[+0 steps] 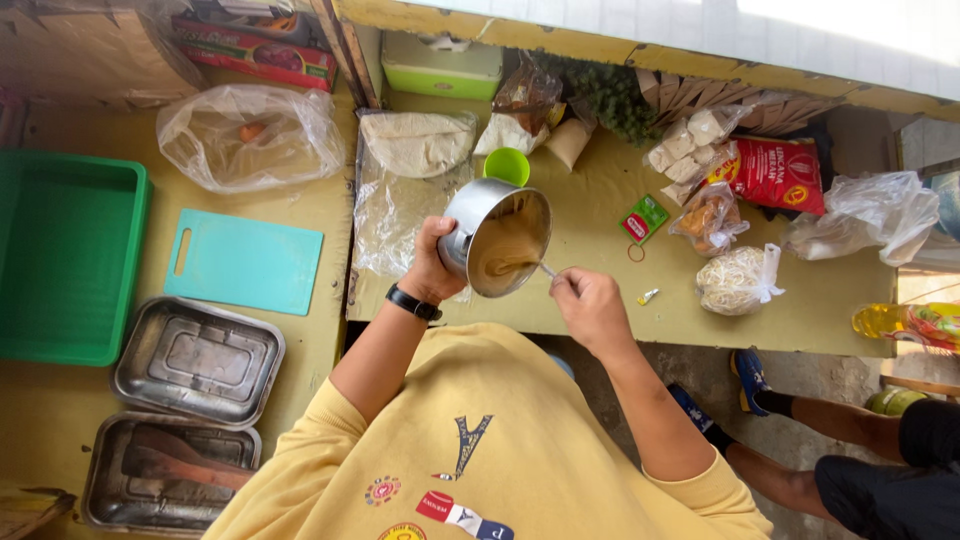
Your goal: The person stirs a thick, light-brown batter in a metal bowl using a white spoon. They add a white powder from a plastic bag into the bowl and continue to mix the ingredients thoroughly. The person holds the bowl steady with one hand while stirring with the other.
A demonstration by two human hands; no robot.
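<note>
My left hand [432,262] grips the side of a round metal bowl [470,215], tilted toward me above the yellow table [600,210]. Inside the bowl is a tan, smooth batter [505,250]. My right hand [590,305] holds a thin metal utensil handle [546,270] whose other end dips into the batter. A black watch sits on my left wrist. My yellow sleeves and shirt fill the lower middle of the view.
Behind the bowl are a green cup [508,165], a clear plastic sheet with dough [415,145], and bags of food [735,280]. To the left lie a teal cutting board [245,262], a green crate [65,255] and two metal trays [195,360]. Another person's legs [840,440] are at lower right.
</note>
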